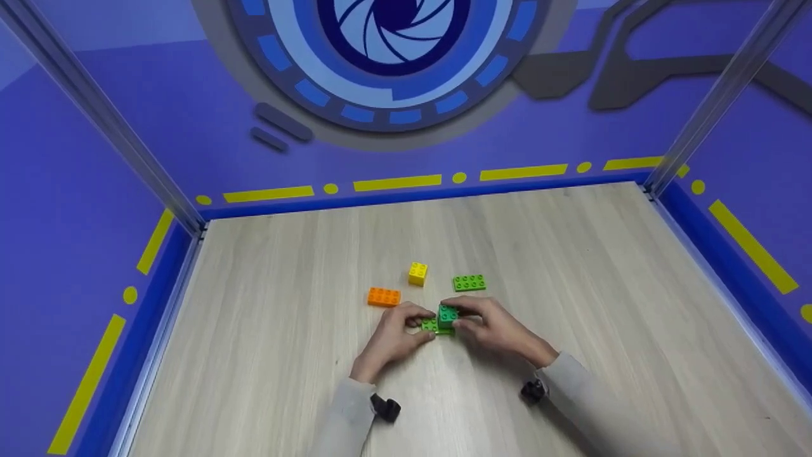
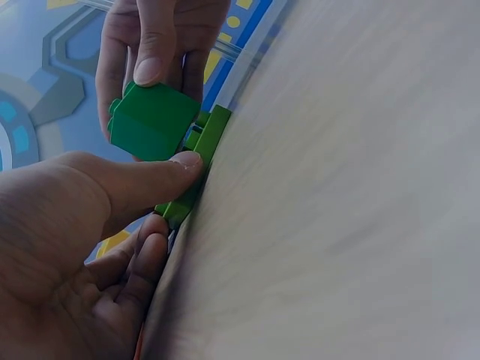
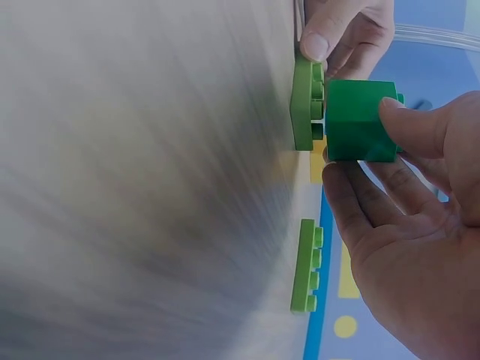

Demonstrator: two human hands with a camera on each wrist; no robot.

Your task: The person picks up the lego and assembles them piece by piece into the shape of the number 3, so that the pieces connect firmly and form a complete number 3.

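Observation:
My left hand pinches one end of a light green flat stud brick that lies on the table. Between thumb and fingers, my right hand holds a dark green square block over the other end of that flat brick. In the right wrist view, a narrow gap shows between the dark green block and the studs of the flat brick. Seen from the left wrist, the block looks slightly tilted against the flat brick.
An orange brick lies just beyond my left hand. Farther back stands a yellow block. Another light green flat brick lies beyond my right hand. Blue and purple panels wall the wooden table at the back and both sides.

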